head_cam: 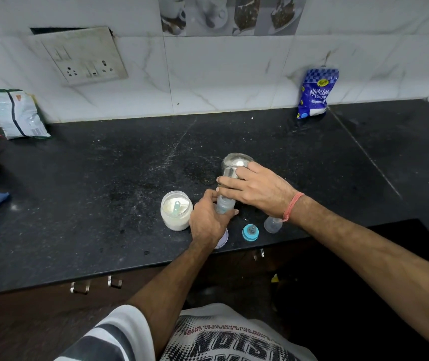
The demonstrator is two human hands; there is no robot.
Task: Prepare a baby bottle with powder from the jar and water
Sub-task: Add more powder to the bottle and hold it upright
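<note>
**Two hands at a bottle near the front edge of a black worktop**

Nearest the camera is a printed white shirt with a grey-and-white striped sleeve, and two bare forearms reach forward from it over the front edge of the dark speckled worktop (104, 165).

The left hand (207, 221) is closed around the lower part of a clear baby bottle (224, 203), which stands upright close to the front edge. The right hand (256, 190), with a pink band at the wrist, grips a shiny steel cup (234, 165) tilted over towards the mouth of the bottle; whether anything flows from it cannot be told.

Just left of the bottle stands an open jar (176, 210) of white powder with a pale green scoop (176, 206) resting inside. A white lid (222, 239) lies partly hidden under the left wrist. To the right of it, also by the front edge, sit a teal ring with its teat (250, 232) and a clear cap (273, 224).

At the back edge, a blue sugar packet (315, 93) leans on the tiled wall towards the right, and a pale packet (16, 113) leans at the far left.
</note>
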